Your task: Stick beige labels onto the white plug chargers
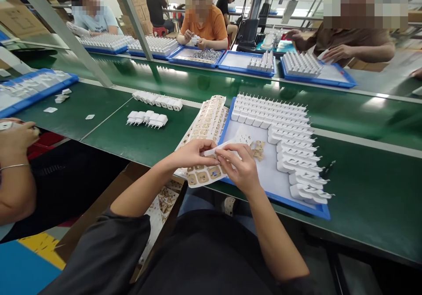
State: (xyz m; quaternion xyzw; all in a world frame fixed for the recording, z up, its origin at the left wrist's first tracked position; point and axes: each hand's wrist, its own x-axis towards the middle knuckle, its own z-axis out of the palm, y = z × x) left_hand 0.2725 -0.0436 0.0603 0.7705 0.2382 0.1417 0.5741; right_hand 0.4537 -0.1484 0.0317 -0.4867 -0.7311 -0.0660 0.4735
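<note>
My left hand (193, 153) and my right hand (239, 168) meet over the near edge of a blue tray (290, 203), both pinching a white sticker sheet (221, 147) that curls between them. Under my hands lies a stack of label sheets (205, 125) with tan stickers, partly hidden by my fingers. The tray holds rows of white plug adapters (290, 130) along its far and right sides. A small heap of peeled tan stickers (258, 150) lies on the tray's white floor just past my right hand.
Two short rows of white adapters (148, 119) (157, 100) lie on the green conveyor belt (362, 189) to the left. A co-worker's arm (15, 163) is at my left. Across the belt, people sit at more blue trays (245, 62) of adapters. A cardboard box (99, 207) stands below the table.
</note>
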